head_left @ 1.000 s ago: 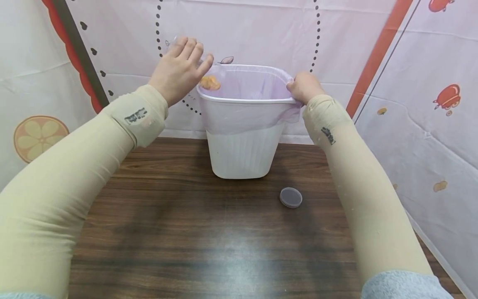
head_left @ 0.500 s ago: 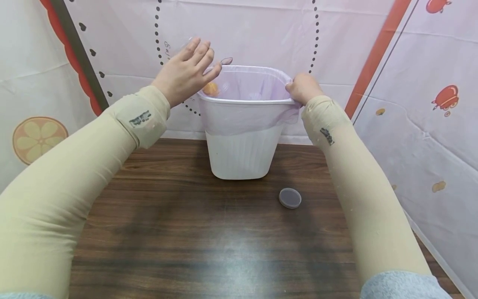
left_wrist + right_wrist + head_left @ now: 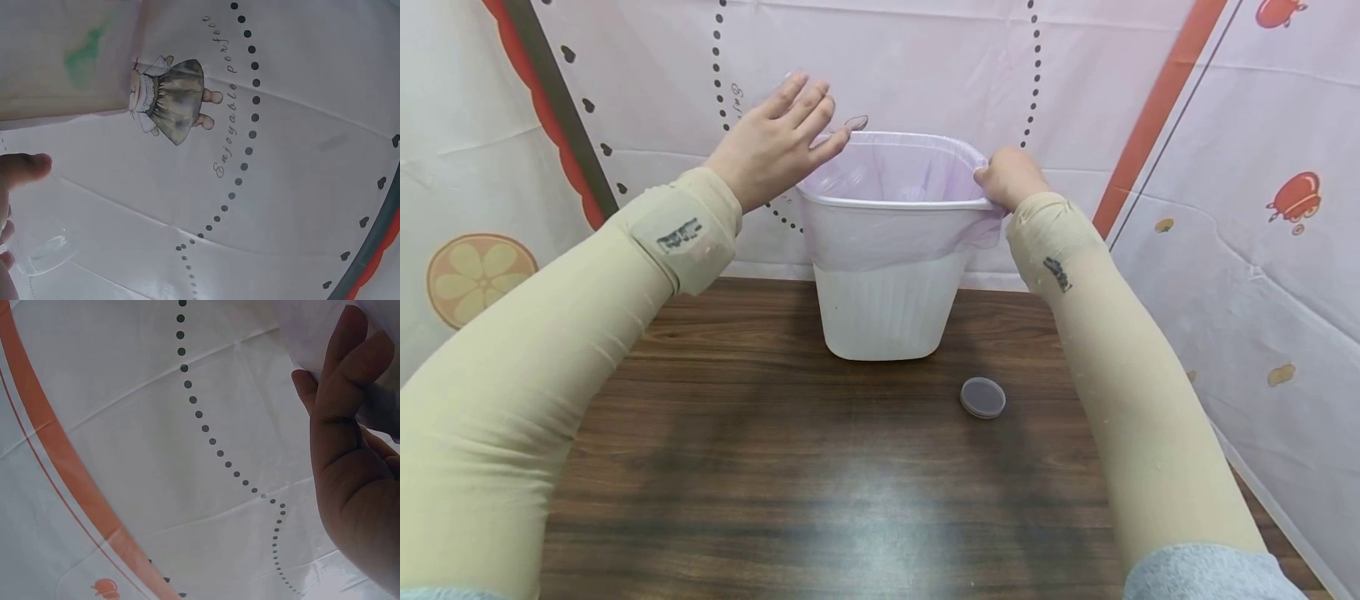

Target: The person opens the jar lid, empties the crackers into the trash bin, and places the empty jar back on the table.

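A white trash bin (image 3: 883, 308) stands upright on the table, lined with a thin lilac plastic bag (image 3: 887, 237) folded over its rim. Above the bin's left side, my left hand (image 3: 778, 146) holds a clear plastic cup (image 3: 47, 250), tipped toward the opening. In the head view the hand covers part of this cup. At the right end of the rim, my right hand (image 3: 1013, 177) grips the bin's edge together with the bag; the right wrist view shows its curled fingers. A round translucent lid (image 3: 982, 397) lies flat on the table, right of the bin's base.
The dark wood-grain table (image 3: 760, 467) reaches back to a pale printed curtain (image 3: 925, 67) just behind the bin. Another printed curtain (image 3: 1262, 275) hangs along the right side.
The orange stuff at the cup's mouth has dropped down out of sight at the bin's left side. My left hand has shifted slightly right; my right hand stays on the rim.
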{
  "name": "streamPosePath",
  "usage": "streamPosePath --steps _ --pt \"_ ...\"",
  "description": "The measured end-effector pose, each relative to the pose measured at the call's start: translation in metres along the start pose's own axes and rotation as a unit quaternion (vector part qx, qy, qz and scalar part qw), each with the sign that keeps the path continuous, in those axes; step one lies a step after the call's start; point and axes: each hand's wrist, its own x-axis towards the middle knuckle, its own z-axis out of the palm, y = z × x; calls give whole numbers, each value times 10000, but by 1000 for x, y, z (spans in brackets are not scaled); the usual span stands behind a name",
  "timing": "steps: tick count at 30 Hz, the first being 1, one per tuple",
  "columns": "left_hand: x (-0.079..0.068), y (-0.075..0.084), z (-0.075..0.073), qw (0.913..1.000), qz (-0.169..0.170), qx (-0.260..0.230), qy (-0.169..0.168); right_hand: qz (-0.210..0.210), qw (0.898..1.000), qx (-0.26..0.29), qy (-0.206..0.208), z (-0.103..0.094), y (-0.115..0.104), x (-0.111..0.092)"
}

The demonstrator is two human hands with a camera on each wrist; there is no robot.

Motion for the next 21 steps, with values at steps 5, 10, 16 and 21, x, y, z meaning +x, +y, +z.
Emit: streamPosePath --steps 5,10,16,21 --pt "-4 3 -1 9974 -521 -453 -211 -31 10000 -40 5 0 0 -1" --pt "-8 6 0 9895 -1082 -858 -435 -37 10000 -60 2 0 0 -1" --pt "-10 9 3 9795 -1590 -1188 -335 -61 10000 -22 29 1 0 -1" --pt "-12 9 6 9757 -1826 -1200 -147 -45 10000 43 28 1 0 0"
